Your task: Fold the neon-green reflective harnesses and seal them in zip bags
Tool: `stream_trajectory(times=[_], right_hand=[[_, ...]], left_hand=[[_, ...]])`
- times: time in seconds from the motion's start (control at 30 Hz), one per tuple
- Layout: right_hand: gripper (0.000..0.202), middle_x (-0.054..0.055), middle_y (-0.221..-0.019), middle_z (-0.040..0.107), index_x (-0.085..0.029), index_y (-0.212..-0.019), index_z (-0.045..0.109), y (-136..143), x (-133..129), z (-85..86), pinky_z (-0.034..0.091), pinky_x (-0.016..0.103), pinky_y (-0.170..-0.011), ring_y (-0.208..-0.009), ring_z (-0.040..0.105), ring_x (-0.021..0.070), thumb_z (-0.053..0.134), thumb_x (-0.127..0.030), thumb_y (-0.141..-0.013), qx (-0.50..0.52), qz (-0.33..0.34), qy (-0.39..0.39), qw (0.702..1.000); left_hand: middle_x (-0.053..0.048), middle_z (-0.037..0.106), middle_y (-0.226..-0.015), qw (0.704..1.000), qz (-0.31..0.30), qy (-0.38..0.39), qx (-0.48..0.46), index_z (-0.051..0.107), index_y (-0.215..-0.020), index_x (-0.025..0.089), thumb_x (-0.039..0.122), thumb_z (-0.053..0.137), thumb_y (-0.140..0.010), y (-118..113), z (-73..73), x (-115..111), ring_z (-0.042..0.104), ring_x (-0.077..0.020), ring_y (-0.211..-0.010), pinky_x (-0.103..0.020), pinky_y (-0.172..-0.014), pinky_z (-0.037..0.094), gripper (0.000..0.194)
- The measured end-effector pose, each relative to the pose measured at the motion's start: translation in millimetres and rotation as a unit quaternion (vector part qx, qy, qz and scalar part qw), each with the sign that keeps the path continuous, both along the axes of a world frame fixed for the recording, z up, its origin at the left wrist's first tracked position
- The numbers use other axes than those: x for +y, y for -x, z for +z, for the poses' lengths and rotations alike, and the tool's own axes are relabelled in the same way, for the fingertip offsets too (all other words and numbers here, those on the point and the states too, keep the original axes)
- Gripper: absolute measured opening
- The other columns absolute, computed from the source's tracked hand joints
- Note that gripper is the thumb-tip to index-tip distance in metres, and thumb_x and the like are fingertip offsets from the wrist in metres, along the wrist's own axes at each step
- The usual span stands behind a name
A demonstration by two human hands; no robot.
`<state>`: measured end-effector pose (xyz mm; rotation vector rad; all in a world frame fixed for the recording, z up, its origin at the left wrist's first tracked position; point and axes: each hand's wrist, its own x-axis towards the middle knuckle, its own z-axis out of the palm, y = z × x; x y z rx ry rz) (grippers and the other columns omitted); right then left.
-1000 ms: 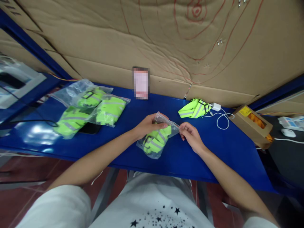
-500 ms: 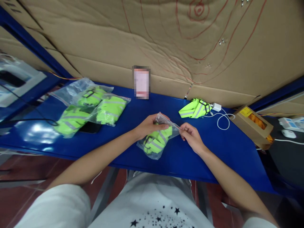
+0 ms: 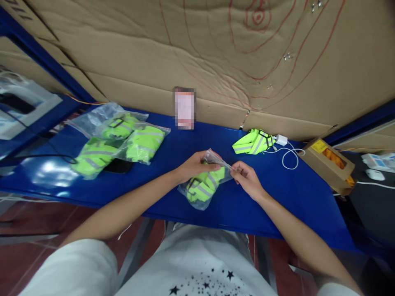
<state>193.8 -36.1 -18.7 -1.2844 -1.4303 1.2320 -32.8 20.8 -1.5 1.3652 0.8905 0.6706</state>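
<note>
a clear plastic zip bag lies tilted over the near middle of the blue table, packed with a bright yellow-green strap. the strap is folded into a lumpy bundle; grey bands run along its woven-looking fabric, and a dark buckle shows through the film at its left side. the bag's plastic is thin, shiny and creased, with a reddish line along its mouth, which points to the far right.

the left hand is closed over the bag's upper left part, thumb laid flat across the front and the other fingers mostly hidden behind. the right hand has its fingers curled in, thumb and forefinger pinched together on the right corner of the mouth.

on the left, three similar bags overlap, soft and rumpled, with a black flat object partly under them. at the far right a loose strap of the same colour, with a black buckle, lies beside a white charger. farther right, a brown cardboard box shows orange contents through a cut-out; its yellow label carries print too small to read. the wrinkled cardboard wall bears hand-drawn red curves.
</note>
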Motion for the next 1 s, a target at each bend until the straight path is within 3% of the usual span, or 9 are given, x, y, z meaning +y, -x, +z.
stream_trajectory(times=[0.4,0.83,1.0], right_hand=[[0.034,-0.006,-0.059,0.050,-0.022,-0.076,0.057,-2.1,-2.0,2.2,0.031,0.026,-0.051,-0.052,0.042,0.0099,0.072,-0.050,-0.085,0.015,0.003,-0.004,1.000],[0.033,-0.006,-0.061,0.049,-0.020,-0.081,0.060,0.0,-2.4,-5.4,0.035,0.025,-0.051,-0.052,0.045,0.0094,0.071,-0.051,-0.085,0.021,0.014,0.016,1.000],[0.029,-0.006,-0.059,0.049,-0.021,-0.079,0.060,0.4,-2.4,-10.8,0.035,0.024,-0.049,-0.051,0.045,0.0093,0.072,-0.048,-0.083,0.056,0.000,0.041,0.998]], left_hand=[[-0.005,0.075,-0.098,1.000,-0.009,0.007,-0.014,0.072,-0.106,0.016,0.045,0.087,-0.071,0.3,-2.0,0.5,0.067,-0.0172,-0.087,-0.028,-0.081,0.051,0.048],[-0.004,0.076,-0.095,1.000,-0.023,-0.010,-0.014,0.074,-0.104,0.016,0.042,0.086,-0.074,-3.0,-0.9,-4.1,0.067,-0.0167,-0.086,-0.027,-0.081,0.050,0.041],[-0.008,0.077,-0.098,0.993,-0.020,0.085,-0.081,0.076,-0.104,0.014,0.052,0.084,-0.075,-1.6,2.0,-3.4,0.069,-0.0200,-0.088,-0.030,-0.084,0.052,0.048]])
